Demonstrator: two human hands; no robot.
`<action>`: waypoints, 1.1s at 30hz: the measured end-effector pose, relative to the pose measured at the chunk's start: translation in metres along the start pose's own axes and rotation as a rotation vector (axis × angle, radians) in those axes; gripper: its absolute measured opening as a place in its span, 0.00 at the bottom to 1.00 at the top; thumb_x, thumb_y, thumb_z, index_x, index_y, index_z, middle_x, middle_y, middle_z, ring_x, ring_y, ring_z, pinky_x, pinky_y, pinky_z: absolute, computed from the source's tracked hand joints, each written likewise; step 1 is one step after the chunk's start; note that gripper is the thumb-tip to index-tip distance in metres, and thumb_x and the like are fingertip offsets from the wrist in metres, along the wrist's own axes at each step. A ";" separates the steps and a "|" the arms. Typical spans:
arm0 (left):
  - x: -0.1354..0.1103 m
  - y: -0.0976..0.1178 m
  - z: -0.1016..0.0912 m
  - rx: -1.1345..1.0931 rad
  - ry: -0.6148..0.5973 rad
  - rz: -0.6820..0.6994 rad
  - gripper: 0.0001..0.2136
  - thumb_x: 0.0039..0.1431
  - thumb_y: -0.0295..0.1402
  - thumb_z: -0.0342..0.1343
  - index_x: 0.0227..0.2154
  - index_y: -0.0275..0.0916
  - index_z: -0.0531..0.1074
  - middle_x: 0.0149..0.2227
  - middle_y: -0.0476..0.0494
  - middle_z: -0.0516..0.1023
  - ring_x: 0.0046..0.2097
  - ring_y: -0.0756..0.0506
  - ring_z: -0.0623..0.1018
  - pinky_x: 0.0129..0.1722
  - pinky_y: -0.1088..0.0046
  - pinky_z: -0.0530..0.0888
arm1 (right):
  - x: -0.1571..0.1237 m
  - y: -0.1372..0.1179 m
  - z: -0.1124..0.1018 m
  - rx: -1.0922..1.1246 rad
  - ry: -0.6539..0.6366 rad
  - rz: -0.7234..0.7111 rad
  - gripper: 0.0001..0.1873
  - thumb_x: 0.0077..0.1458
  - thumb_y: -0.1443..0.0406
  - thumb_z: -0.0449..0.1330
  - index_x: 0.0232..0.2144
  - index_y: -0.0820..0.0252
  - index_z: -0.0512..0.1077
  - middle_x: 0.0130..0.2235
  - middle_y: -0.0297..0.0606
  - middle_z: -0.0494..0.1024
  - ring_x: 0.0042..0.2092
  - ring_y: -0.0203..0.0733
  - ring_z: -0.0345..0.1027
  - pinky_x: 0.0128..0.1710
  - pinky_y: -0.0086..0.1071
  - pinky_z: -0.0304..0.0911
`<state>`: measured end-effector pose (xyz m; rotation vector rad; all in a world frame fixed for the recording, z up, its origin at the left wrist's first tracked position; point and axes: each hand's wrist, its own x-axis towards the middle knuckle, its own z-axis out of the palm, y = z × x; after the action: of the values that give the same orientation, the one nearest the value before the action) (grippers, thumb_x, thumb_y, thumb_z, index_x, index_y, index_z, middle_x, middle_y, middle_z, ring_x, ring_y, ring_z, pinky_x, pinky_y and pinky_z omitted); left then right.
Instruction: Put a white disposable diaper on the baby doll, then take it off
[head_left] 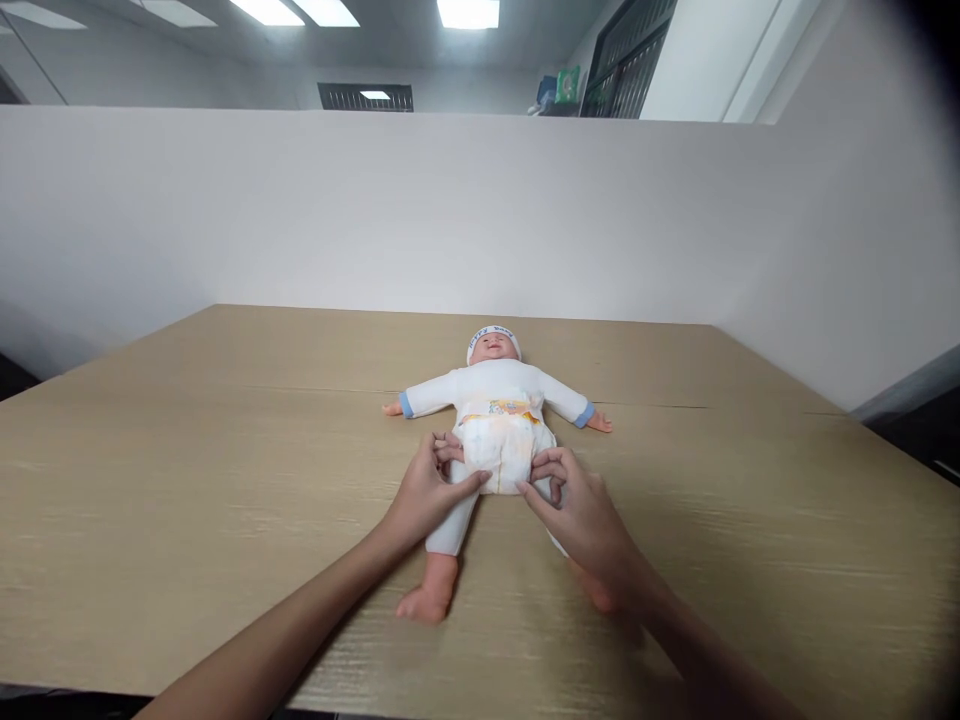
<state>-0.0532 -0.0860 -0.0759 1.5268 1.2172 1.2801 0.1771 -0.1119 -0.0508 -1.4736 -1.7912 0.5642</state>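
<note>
Diaper (496, 452) is on baby doll (495, 378), face-up on wood-grain tabletop (225, 500). L hand (429, 488) & R hand (585, 505): thumbs + fingers curled at its 2 leg edges; can't tell if pinching. Uneven tugging could prob. skew fit or tear an edge.

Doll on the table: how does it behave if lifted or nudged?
The doll looks cloth-bodied, so it would likely flop when lifted. Its feet look smooth and moulded, so probably stiff. Lying on its back, arms spread, it seems unlikely to roll.
</note>
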 end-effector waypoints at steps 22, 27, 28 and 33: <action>0.007 0.034 -0.022 -0.335 -0.395 -0.307 0.18 0.59 0.49 0.66 0.42 0.39 0.78 0.43 0.40 0.83 0.44 0.40 0.81 0.48 0.60 0.77 | -0.001 0.005 -0.003 0.066 -0.022 0.054 0.16 0.61 0.50 0.61 0.39 0.54 0.79 0.30 0.35 0.73 0.32 0.43 0.65 0.33 0.35 0.62; 0.005 0.032 -0.018 -0.185 -0.322 -0.223 0.21 0.57 0.52 0.65 0.43 0.39 0.78 0.41 0.41 0.82 0.44 0.39 0.80 0.44 0.62 0.77 | 0.003 0.007 0.000 0.104 -0.045 0.050 0.16 0.61 0.52 0.61 0.40 0.55 0.79 0.35 0.37 0.79 0.35 0.45 0.69 0.34 0.35 0.64; 0.004 0.032 -0.017 -0.167 -0.319 -0.212 0.21 0.58 0.51 0.65 0.44 0.39 0.78 0.42 0.41 0.82 0.46 0.39 0.79 0.45 0.63 0.76 | 0.003 0.005 0.001 0.090 -0.048 0.042 0.15 0.61 0.52 0.61 0.39 0.55 0.79 0.36 0.37 0.80 0.36 0.45 0.70 0.35 0.35 0.64; 0.004 0.034 -0.016 -0.096 -0.368 -0.190 0.19 0.62 0.49 0.63 0.47 0.40 0.79 0.46 0.42 0.83 0.47 0.39 0.79 0.45 0.64 0.75 | 0.005 0.000 0.004 0.027 -0.071 -0.036 0.16 0.62 0.52 0.60 0.29 0.55 0.73 0.34 0.36 0.78 0.40 0.47 0.69 0.41 0.37 0.65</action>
<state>-0.0625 -0.0899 -0.0393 1.4599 1.0181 0.8749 0.1740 -0.1070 -0.0519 -1.4163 -1.8542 0.6264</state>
